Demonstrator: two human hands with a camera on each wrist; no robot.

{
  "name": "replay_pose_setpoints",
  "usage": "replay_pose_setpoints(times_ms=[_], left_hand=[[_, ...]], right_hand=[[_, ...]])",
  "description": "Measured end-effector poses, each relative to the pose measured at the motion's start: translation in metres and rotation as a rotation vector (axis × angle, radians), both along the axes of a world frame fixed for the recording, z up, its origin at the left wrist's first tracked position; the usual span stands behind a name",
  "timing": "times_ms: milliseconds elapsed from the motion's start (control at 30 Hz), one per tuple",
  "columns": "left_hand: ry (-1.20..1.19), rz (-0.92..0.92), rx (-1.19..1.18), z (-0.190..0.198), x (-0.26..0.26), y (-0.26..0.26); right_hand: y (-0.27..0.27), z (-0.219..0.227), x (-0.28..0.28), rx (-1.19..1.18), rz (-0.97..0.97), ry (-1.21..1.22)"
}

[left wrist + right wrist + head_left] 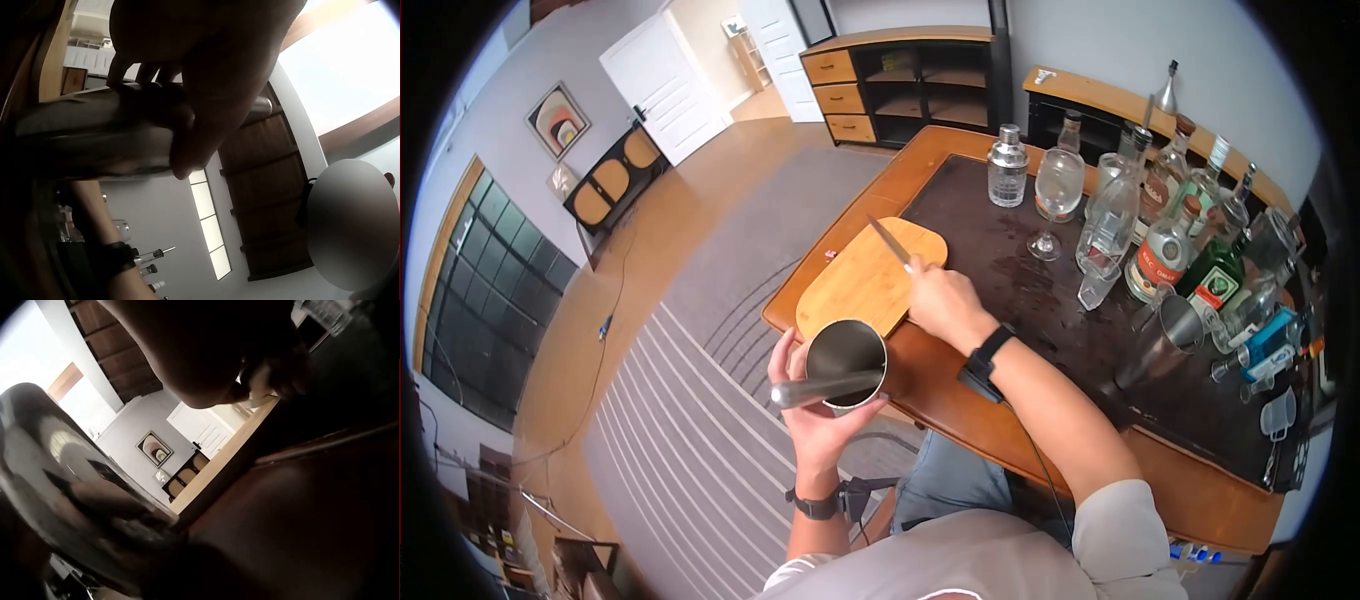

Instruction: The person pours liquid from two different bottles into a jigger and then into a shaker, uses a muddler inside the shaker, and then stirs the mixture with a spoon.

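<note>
In the head view the left hand (822,430) grips a metal cup (846,350), its mouth facing the camera, with a metal rod (825,388) lying across the opening. The right hand (945,300) holds a knife (888,241) by its handle, the blade over a wooden cutting board (865,280). In the left wrist view the left hand (206,69) has its fingers and thumb around the cup (100,134). The right wrist view shows the right hand (275,375) dark over the board's edge, the cup (81,494) large at left.
A shaker (1007,170), a stemmed glass (1059,185) and several bottles (1162,260) stand on the table's dark top (1000,240). Another metal cup (1165,340) stands nearer the right forearm. Small scraps (831,254) lie beside the board.
</note>
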State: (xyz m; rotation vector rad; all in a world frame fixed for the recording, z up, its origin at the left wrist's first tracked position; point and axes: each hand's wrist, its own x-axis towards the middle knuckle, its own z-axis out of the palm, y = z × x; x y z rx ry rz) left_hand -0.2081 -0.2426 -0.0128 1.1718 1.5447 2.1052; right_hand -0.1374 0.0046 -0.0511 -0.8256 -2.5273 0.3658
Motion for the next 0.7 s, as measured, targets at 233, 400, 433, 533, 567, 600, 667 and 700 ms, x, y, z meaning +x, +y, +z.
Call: replay_pose_setpoints(times_ms=[233, 400, 433, 533, 567, 600, 667, 700], left_hand=[[-0.014, -0.052, 0.009, -0.013, -0.004, -0.008], [-0.031, -0.100, 0.004, -0.001, 0.010, -0.006], [-0.019, -0.110, 0.008, 0.001, 0.011, -0.005], [-0.012, -0.160, 0.028, 0.007, 0.018, 0.004], [-0.007, -0.181, 0.033, 0.007, 0.020, 0.010], [0.012, -0.201, 0.037, 0.008, 0.024, 0.017], [0.055, -0.258, -0.002, 0.009, 0.029, 0.030], [0.093, -0.264, -0.025, 0.010, 0.034, 0.039]], right_hand=[[-0.012, 0.001, -0.038, -0.040, 0.172, 0.035], [-0.010, 0.004, -0.036, -0.184, 0.258, 0.090], [-0.013, 0.012, -0.027, -0.216, 0.265, 0.114], [-0.012, 0.030, 0.010, -0.273, 0.221, 0.272], [-0.011, 0.039, 0.030, -0.280, 0.207, 0.332], [-0.011, 0.047, 0.052, -0.251, 0.211, 0.456], [-0.018, 0.076, 0.093, -0.178, 0.242, 0.696], [-0.024, 0.097, 0.124, -0.187, 0.259, 0.710]])
